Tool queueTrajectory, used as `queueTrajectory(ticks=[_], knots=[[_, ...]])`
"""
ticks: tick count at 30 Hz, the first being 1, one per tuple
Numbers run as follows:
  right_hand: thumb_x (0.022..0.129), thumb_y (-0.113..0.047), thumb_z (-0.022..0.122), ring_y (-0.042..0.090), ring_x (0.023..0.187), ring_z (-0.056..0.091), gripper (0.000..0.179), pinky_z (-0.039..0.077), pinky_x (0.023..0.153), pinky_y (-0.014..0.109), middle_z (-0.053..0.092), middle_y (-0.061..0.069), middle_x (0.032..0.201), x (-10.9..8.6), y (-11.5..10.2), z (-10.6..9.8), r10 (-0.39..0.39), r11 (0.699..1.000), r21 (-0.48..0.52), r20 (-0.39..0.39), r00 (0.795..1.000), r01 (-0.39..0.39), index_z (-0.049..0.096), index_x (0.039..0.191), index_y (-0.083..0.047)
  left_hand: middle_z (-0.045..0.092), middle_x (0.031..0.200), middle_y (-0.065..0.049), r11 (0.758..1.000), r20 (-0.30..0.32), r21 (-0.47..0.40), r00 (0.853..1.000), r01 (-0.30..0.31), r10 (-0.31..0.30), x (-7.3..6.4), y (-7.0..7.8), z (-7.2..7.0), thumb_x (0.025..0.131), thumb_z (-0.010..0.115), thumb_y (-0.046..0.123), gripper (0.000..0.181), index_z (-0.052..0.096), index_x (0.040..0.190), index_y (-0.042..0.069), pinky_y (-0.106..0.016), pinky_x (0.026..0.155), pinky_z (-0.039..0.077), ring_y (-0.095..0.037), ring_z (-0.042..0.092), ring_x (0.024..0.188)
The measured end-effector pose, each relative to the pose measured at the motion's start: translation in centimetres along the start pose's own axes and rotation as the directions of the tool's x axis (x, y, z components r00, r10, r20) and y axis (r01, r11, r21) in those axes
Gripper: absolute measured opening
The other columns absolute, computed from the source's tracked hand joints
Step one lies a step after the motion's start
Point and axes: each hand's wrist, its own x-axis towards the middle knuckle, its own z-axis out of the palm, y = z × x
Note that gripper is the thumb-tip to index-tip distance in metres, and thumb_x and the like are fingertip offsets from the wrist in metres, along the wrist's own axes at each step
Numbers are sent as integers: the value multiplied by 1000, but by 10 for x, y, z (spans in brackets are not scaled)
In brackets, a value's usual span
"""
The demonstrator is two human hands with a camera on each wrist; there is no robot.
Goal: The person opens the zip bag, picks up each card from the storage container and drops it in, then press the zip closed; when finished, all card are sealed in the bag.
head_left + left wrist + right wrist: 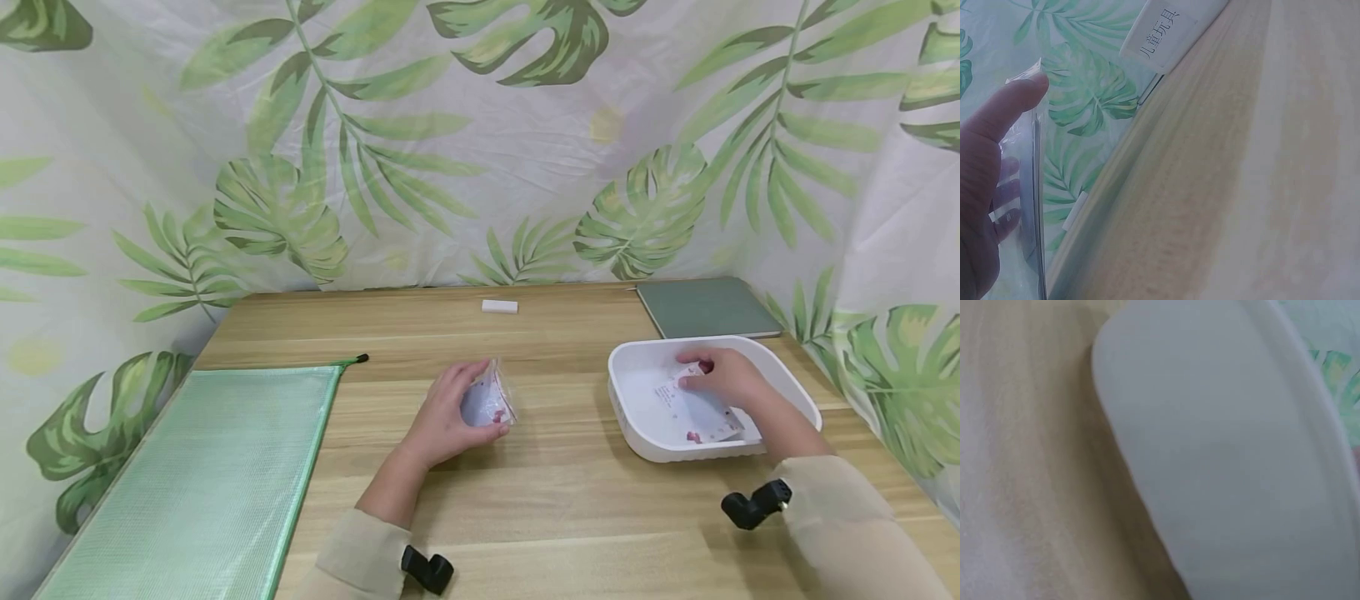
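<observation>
My left hand grips a small clear plastic bag with red print near its edge, above the middle of the table. In the left wrist view the bag appears edge-on, between the thumb and the fingers behind it. My right hand reaches into a white plastic tub and pinches a small pale card or packet with red and pink print. That piece leans inside the tub. Only the tub's outer wall shows large in the right wrist view; the right hand's fingers are hidden there.
A green mesh zip pouch lies at the left. Behind the tub is a dark green notebook, and a small white block sits near the table's back edge. A leaf-patterned curtain hangs behind the wooden table.
</observation>
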Motion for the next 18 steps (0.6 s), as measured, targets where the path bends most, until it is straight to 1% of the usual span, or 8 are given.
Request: queueTrajectory(ticks=[4,7,11,14,18], knots=[[89,-24,71,29,94,48,42,38,75,33,56,14,97,-5,-4,-8,-61,998,-1,-11,998,61,65,124,-2,51,139,-8,1000,-1,-5,1000,3,-3,0,0,0,67,85,39,90,47,145,16,-48,98,43,-27,48,124],[90,-26,70,27,93,48,35,39,73,31,56,11,95,-10,-11,-14,-66,998,14,-23,998,66,67,117,-3,51,139,-8,1000,-2,-3,1000,1,-1,0,0,0,67,85,39,89,47,145,15,-48,98,43,-27,48,124],[90,-27,69,25,90,48,32,40,71,31,55,10,93,-19,-22,-22,-80,996,20,-63,995,82,67,111,-3,51,139,-9,1000,-1,3,1000,1,-1,0,0,0,67,85,39,90,47,145,15,-48,98,43,-27,48,124],[91,-24,68,22,82,51,34,45,66,29,55,8,89,-24,-30,-27,-111,992,49,-83,990,115,65,115,0,51,139,-9,1000,1,3,1000,4,-4,0,0,0,67,85,39,90,47,145,16,-48,98,43,-28,48,125],[94,-19,66,13,71,58,44,53,63,25,55,7,85,-30,-37,-33,-138,982,115,-90,986,148,57,130,5,51,140,-9,1000,3,1,1000,7,-7,0,0,0,67,85,39,90,47,145,16,-49,98,43,-28,48,125]])
